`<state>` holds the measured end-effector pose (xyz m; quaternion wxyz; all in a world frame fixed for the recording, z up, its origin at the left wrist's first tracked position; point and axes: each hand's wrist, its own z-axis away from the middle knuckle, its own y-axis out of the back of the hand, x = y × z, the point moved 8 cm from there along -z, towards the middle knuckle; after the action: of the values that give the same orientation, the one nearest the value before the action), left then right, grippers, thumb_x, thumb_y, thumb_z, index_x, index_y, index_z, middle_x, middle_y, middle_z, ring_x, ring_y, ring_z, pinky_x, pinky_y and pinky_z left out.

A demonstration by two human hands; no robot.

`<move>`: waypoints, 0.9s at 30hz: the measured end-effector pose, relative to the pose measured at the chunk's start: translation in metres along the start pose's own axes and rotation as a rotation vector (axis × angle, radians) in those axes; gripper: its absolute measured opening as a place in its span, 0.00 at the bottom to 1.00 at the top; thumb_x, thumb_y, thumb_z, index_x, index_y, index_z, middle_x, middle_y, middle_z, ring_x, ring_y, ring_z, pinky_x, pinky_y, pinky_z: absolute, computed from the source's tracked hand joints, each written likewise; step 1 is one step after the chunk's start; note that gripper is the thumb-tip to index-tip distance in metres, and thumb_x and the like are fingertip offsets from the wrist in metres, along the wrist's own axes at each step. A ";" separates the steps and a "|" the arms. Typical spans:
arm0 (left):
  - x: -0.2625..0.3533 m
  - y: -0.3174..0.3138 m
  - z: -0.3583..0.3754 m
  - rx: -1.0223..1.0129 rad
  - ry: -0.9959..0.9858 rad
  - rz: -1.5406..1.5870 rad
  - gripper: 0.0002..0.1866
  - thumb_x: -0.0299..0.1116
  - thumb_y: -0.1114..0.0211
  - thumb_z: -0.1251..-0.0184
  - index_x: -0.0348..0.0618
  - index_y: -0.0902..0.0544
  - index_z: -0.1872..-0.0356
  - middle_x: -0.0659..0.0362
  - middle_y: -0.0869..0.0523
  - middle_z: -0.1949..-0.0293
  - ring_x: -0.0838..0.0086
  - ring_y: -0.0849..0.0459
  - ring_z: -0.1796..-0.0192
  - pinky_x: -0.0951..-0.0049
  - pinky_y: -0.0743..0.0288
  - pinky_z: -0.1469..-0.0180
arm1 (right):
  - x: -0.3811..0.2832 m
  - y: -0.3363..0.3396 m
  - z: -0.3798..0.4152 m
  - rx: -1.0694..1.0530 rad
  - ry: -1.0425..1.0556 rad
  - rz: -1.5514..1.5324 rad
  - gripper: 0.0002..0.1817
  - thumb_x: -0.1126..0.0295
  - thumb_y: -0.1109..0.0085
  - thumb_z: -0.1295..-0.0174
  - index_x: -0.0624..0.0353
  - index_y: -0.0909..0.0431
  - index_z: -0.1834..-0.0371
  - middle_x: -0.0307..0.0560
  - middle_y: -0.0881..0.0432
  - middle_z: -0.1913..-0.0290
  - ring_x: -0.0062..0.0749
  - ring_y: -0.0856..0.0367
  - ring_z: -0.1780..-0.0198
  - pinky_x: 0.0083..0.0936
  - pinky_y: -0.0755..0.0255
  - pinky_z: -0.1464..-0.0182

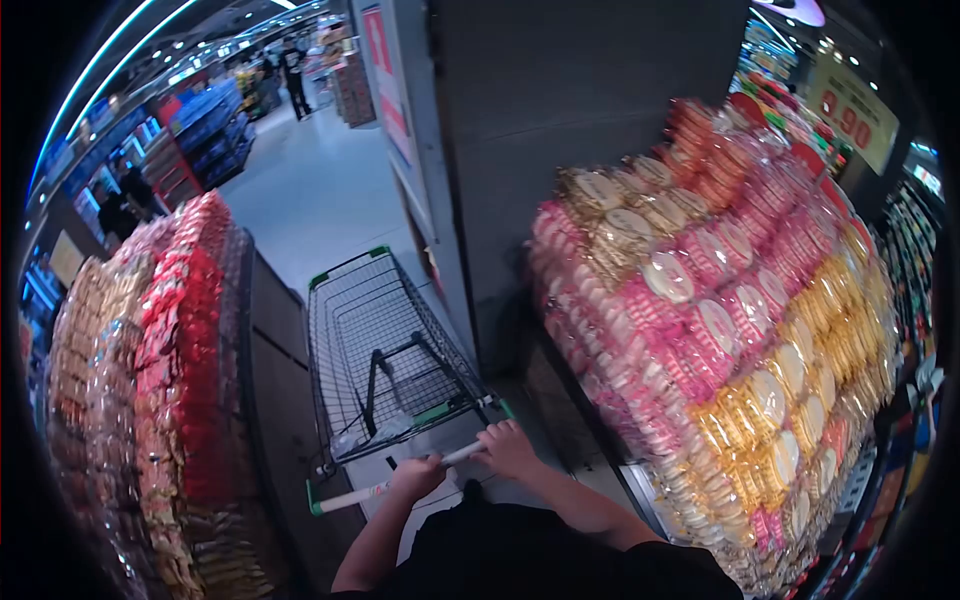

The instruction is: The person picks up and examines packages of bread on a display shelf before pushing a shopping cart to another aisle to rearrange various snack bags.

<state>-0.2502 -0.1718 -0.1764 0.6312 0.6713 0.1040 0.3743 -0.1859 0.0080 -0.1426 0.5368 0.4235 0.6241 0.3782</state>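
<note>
Both hands are on the pale handlebar (353, 498) of a wire shopping cart (372, 330) with green corners. My left hand (418, 477) is wrapped round the bar near its middle. Further right, my right hand (505, 448) grips the bar close to its right end. The basket stretches ahead of me, and a small clear plastic item (392, 425) lies at its near end. A folded seat frame (392, 372) stands inside the basket.
Packaged goods (185, 370) are stacked on the left. A bigger pile of pink and yellow packs (710, 320) rises on the right. Ahead stands a dark pillar (590, 90). A person (296, 80) is far down the aisle, beyond the pale floor (315, 185).
</note>
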 end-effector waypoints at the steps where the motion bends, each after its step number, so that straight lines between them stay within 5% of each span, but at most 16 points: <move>1: -0.010 0.001 -0.007 -0.047 0.018 -0.006 0.13 0.44 0.36 0.36 0.48 0.19 0.59 0.49 0.13 0.73 0.49 0.13 0.70 0.48 0.20 0.66 | -0.004 -0.003 -0.011 -0.013 0.043 -0.010 0.24 0.44 0.36 0.40 0.54 0.19 0.56 0.45 0.20 0.59 0.42 0.22 0.49 0.42 0.34 0.38; 9: -0.065 0.050 -0.050 -0.017 -0.003 -0.031 0.19 0.50 0.37 0.33 0.46 0.20 0.53 0.48 0.13 0.70 0.49 0.13 0.67 0.48 0.20 0.63 | -0.013 0.000 -0.095 0.125 0.074 0.034 0.23 0.45 0.35 0.40 0.54 0.19 0.58 0.45 0.19 0.60 0.42 0.22 0.52 0.40 0.34 0.40; 18: -0.114 0.077 -0.101 -0.037 0.006 -0.051 0.23 0.58 0.39 0.32 0.46 0.18 0.56 0.47 0.12 0.70 0.49 0.13 0.67 0.49 0.20 0.62 | -0.001 -0.020 -0.166 0.014 0.013 -0.002 0.23 0.49 0.32 0.41 0.54 0.19 0.52 0.45 0.20 0.57 0.44 0.24 0.49 0.41 0.34 0.39; 21: -0.124 0.091 -0.117 -0.012 0.027 -0.043 0.26 0.62 0.40 0.32 0.47 0.16 0.57 0.47 0.13 0.70 0.48 0.14 0.67 0.49 0.20 0.62 | 0.007 -0.018 -0.177 -0.014 0.064 -0.016 0.27 0.51 0.30 0.43 0.55 0.22 0.44 0.48 0.20 0.48 0.45 0.25 0.40 0.42 0.38 0.32; 24: -0.150 0.086 -0.134 0.012 0.099 -0.067 0.27 0.63 0.39 0.34 0.48 0.14 0.59 0.49 0.12 0.69 0.48 0.13 0.66 0.50 0.20 0.61 | 0.007 0.016 -0.161 -0.063 0.084 -0.205 0.30 0.58 0.31 0.42 0.56 0.24 0.36 0.51 0.29 0.29 0.49 0.38 0.24 0.50 0.48 0.22; 27: -0.156 0.096 -0.151 0.079 0.154 -0.056 0.23 0.55 0.43 0.28 0.45 0.15 0.65 0.47 0.14 0.68 0.48 0.14 0.64 0.49 0.22 0.60 | 0.013 0.086 -0.125 0.115 0.102 -0.122 0.29 0.59 0.31 0.41 0.55 0.23 0.37 0.49 0.26 0.32 0.45 0.35 0.25 0.55 0.46 0.24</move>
<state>-0.4867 -0.1685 -0.1571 0.6047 0.6616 0.1855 0.4027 -0.2999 0.0489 -0.0504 0.5012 0.3949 0.6960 0.3294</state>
